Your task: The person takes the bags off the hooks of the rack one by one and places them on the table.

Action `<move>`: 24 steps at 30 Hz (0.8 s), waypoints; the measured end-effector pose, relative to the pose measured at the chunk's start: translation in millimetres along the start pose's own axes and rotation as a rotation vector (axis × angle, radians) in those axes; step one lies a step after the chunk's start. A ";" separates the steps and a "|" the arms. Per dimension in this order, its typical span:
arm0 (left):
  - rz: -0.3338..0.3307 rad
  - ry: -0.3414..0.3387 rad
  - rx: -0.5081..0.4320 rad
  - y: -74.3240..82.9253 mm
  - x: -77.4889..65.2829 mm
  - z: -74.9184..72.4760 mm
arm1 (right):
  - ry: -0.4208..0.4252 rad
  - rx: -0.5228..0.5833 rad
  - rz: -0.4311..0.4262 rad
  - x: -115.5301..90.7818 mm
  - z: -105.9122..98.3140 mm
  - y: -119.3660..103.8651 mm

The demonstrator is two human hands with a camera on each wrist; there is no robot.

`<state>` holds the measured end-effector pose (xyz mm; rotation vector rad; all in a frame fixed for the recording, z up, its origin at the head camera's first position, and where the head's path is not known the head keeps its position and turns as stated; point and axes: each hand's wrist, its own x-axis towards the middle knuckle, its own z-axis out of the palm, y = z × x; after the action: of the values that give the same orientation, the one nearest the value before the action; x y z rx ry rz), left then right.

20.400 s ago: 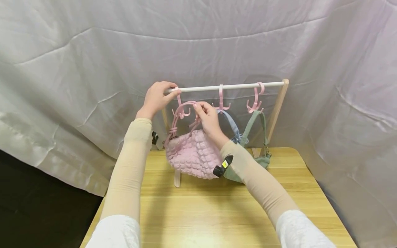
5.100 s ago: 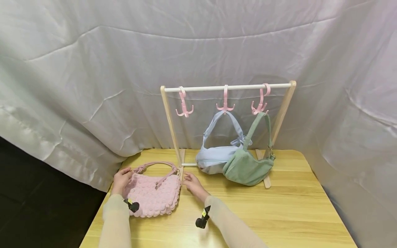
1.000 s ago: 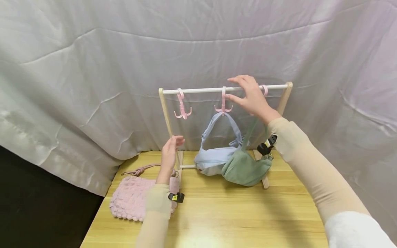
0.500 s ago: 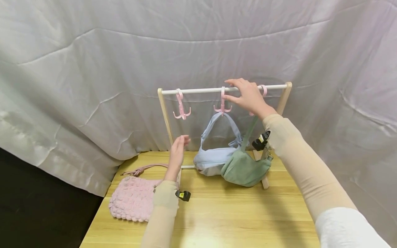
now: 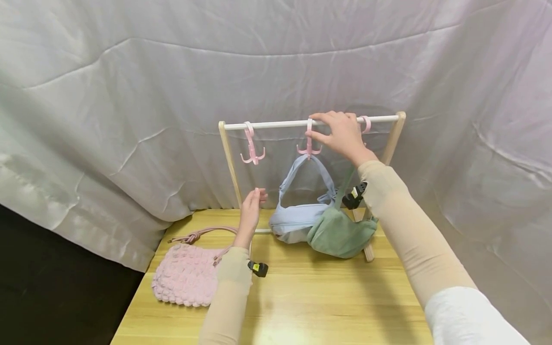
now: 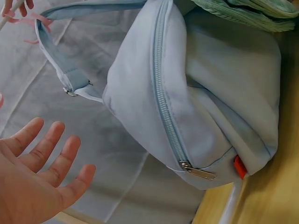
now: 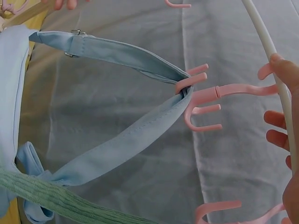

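Observation:
A light blue shoulder bag [image 5: 297, 218] hangs by its strap from the middle pink hook [image 5: 309, 143] of a rack. My right hand [image 5: 343, 134] grips the white rail [image 5: 276, 124] at the top of that hook. In the right wrist view its thumb [image 7: 282, 67] lies against the rail by the hook's upper end, with fingers curled behind. My left hand [image 5: 250, 213] is held in the air left of the blue bag, touching nothing. The left wrist view shows its fingers [image 6: 58, 163] spread and loosely bent, apart from the bag's zipper side [image 6: 135, 84].
A green bag [image 5: 342, 235] hangs at the right, overlapping the blue one. The left pink hook [image 5: 253, 148] carries nothing. A pink puffy bag [image 5: 185, 275] lies on the wooden table [image 5: 310, 306] at the left, partly behind my left forearm. Grey curtain [image 5: 172, 96] surrounds the rack.
The pink bag, earlier held up at the left hook, now lies on the table. Lately my right hand has moved left and down onto the rail; my left hand has shifted slightly right.

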<state>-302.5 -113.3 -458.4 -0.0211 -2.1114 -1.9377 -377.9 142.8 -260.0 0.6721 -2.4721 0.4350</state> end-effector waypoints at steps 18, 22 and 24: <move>-0.134 -0.137 -0.011 -21.2 6.9 25.6 | 0.048 0.015 0.012 -4.0 4.2 7.2; -0.174 -0.151 -0.038 -21.0 11.6 35.3 | 0.057 0.013 0.008 -5.1 3.9 7.0; -0.185 -0.143 -0.036 -19.2 13.9 39.4 | 0.062 0.011 0.004 -5.3 3.8 7.0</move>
<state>-327.1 -79.1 -476.8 0.0303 -2.2400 -2.1379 -379.4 148.9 -267.2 0.6483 -2.4151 0.4639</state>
